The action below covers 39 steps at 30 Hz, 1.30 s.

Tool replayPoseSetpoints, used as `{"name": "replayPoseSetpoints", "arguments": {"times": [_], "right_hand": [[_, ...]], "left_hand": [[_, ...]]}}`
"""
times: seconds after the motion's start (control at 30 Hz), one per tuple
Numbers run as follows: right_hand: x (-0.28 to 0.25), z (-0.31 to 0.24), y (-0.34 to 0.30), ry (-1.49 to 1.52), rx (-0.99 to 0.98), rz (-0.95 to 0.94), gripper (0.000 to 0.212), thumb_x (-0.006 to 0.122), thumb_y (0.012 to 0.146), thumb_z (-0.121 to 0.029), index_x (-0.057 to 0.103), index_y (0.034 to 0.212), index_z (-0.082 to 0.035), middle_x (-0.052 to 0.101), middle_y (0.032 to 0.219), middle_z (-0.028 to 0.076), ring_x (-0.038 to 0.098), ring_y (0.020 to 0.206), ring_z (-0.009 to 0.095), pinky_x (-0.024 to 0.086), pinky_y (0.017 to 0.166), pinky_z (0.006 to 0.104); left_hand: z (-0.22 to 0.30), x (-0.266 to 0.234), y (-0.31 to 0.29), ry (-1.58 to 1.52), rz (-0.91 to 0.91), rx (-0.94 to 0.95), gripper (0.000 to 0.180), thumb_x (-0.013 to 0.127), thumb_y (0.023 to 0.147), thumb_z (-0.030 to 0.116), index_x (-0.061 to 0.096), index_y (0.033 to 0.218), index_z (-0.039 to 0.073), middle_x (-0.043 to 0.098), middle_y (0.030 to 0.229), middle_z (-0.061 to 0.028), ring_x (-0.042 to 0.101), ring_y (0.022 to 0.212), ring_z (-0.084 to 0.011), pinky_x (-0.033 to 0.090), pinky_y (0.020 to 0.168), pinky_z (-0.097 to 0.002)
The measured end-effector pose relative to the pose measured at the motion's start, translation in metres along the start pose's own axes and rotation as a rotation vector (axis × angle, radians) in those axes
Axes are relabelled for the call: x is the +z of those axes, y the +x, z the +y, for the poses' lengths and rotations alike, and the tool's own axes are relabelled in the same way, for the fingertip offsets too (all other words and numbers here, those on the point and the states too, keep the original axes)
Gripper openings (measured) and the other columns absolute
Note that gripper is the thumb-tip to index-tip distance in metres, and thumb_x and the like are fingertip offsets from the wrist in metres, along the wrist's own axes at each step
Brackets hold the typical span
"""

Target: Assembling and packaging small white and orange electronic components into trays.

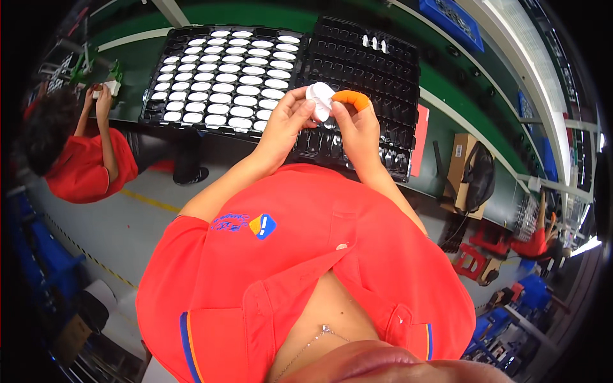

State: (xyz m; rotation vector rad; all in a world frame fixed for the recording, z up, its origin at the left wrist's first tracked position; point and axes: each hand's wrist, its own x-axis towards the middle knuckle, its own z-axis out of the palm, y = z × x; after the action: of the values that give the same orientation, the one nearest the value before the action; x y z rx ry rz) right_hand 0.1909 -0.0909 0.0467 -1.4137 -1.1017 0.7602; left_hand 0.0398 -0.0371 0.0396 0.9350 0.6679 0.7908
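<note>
Between my two hands, above the trays, is a white plastic part with a rounded outline and a raised piece across its face. My left hand pinches its left edge between thumb and fingers. On the other side, my right hand grips the part with its thumb and index finger; an orange finger cover wraps that finger. Beneath and to the left lies a black tray holding rows of white oval parts. Under my right hand is a second black tray, with a few small white pieces in its far row.
The trays lie on a green workbench. Right of them are a red sheet, a cardboard box and a black bag. A co-worker in a red shirt handles a small item at the left. Blue bins stand at the far right.
</note>
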Motion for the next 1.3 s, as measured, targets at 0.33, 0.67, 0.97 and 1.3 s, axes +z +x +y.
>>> {"name": "replayPoseSetpoints", "arguments": {"times": [0.33,0.67,0.97,1.3], "right_hand": [[0.012,-0.009,-0.002,-0.249,-0.12,0.045,0.022,0.064,0.088,-0.008,0.057,0.106,0.001,0.058,0.097,0.006,0.058,0.085,0.011,0.047,0.076,0.0243],[0.02,-0.002,-0.004,-0.01,0.004,0.027,0.019,0.065,0.087,-0.006,0.057,0.103,0.0,0.061,0.094,0.006,0.058,0.084,0.01,0.047,0.076,0.0227],[0.009,-0.012,-0.001,0.113,0.138,-0.013,0.017,0.065,0.086,-0.008,0.059,0.1,-0.001,0.06,0.09,0.004,0.057,0.079,0.008,0.046,0.072,0.0214],[0.012,-0.002,-0.008,0.195,0.132,0.069,0.031,0.064,0.086,-0.006,0.05,0.114,-0.001,0.056,0.093,0.003,0.053,0.083,0.008,0.043,0.078,0.0225]], "left_hand": [[0.005,-0.01,-0.004,0.022,-0.047,0.027,0.041,0.055,0.095,0.02,0.04,0.129,0.002,0.058,0.115,-0.0086,0.058,0.102,-0.014,0.047,0.089,-0.0297],[-0.001,-0.015,-0.006,-0.037,-0.054,0.088,0.041,0.053,0.096,0.021,0.038,0.129,0.003,0.058,0.115,-0.0079,0.058,0.104,-0.014,0.047,0.087,-0.0283],[-0.009,-0.011,-0.005,-0.034,-0.064,0.075,0.039,0.052,0.097,0.025,0.042,0.129,0.005,0.06,0.106,-0.0029,0.053,0.082,-0.0063,0.042,0.073,-0.0211],[-0.025,0.0,-0.001,-0.135,-0.08,0.109,0.041,0.053,0.097,0.026,0.041,0.128,0.002,0.06,0.101,-0.0044,0.055,0.084,-0.0082,0.045,0.077,-0.0235]]}}
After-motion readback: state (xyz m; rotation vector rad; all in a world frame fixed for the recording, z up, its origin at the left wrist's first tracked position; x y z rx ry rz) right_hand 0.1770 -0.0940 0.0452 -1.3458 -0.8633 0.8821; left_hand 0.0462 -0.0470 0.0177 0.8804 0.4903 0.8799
